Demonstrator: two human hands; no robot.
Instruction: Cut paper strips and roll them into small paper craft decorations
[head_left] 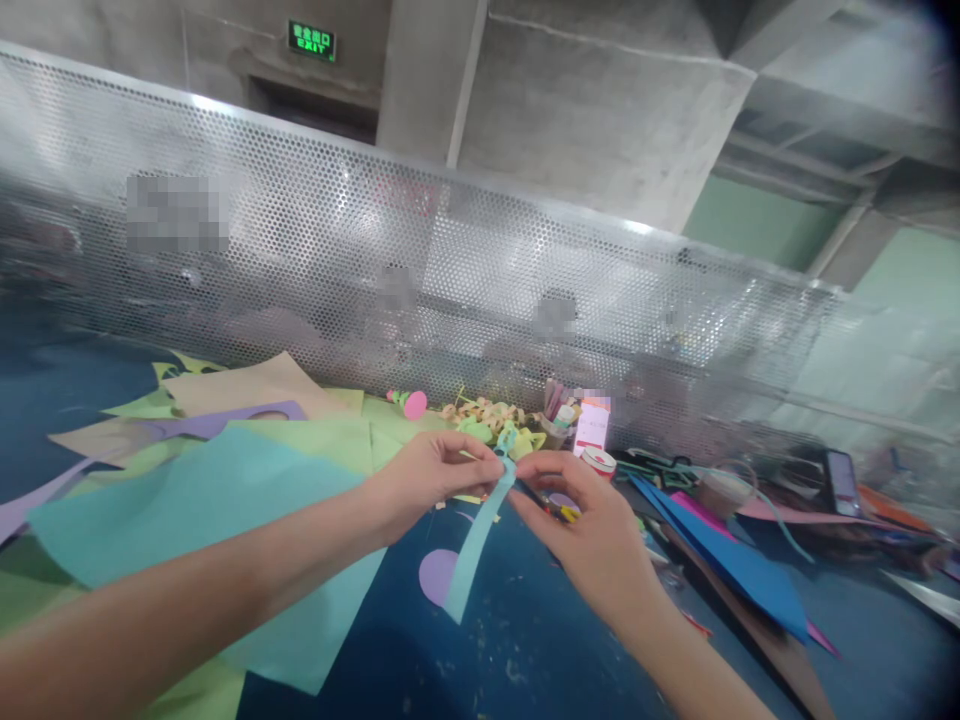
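Note:
A teal paper strip (478,548) with a curled, cut upper end hangs between my hands, its wide tail slanting down to the left. My left hand (424,482) pinches the strip's upper part from the left between thumb and fingers. From the other side, the fingertips of my right hand (589,508) are closed on the same part. Behind the strip's lower end lies a purple paper circle (435,575), partly covered. Dark-handled scissors or a similar tool (559,508) with yellow and red parts show behind my right fingers, mostly hidden.
Teal paper sheets (225,530) and tan paper (247,385) spread at left. Curled paper scraps (487,412), a propped phone (593,422) and a white tape roll (598,461) stand ahead. Blue paper (727,560) lies right. A perforated metal screen (465,270) borders the blue table.

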